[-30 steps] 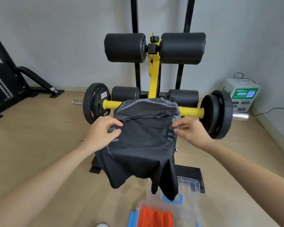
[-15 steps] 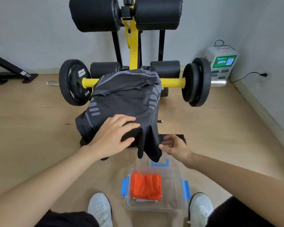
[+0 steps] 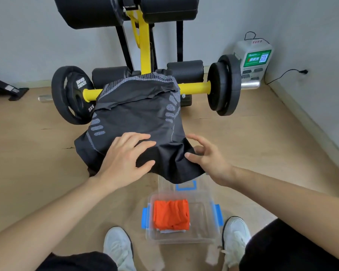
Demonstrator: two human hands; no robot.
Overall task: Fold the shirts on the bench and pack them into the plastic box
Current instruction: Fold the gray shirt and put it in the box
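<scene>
A black shirt (image 3: 137, 118) with grey dotted trim lies spread over the bench, its lower hem hanging off the near end. My left hand (image 3: 123, 159) lies flat on the shirt's lower part, fingers spread. My right hand (image 3: 207, 155) pinches the hem at the shirt's lower right corner, thumb on the cloth. Below, on the floor between my feet, stands the clear plastic box (image 3: 205, 227) with blue latches. A folded orange shirt (image 3: 171, 214) lies inside it on top of something white. The bench itself is hidden under the shirt.
A yellow barbell (image 3: 194, 88) with black weight plates (image 3: 70, 94) crosses behind the shirt. Black roller pads on a yellow frame (image 3: 141, 36) rise at the back. A white charging unit (image 3: 252, 61) stands by the right wall. The clear box lid (image 3: 184, 185) lies past the box. White shoes (image 3: 235, 235) flank it.
My view has tipped further down. My right hand rose from below the hanging hem and took hold of the shirt's lower right corner. My left hand stayed pressed on the shirt.
</scene>
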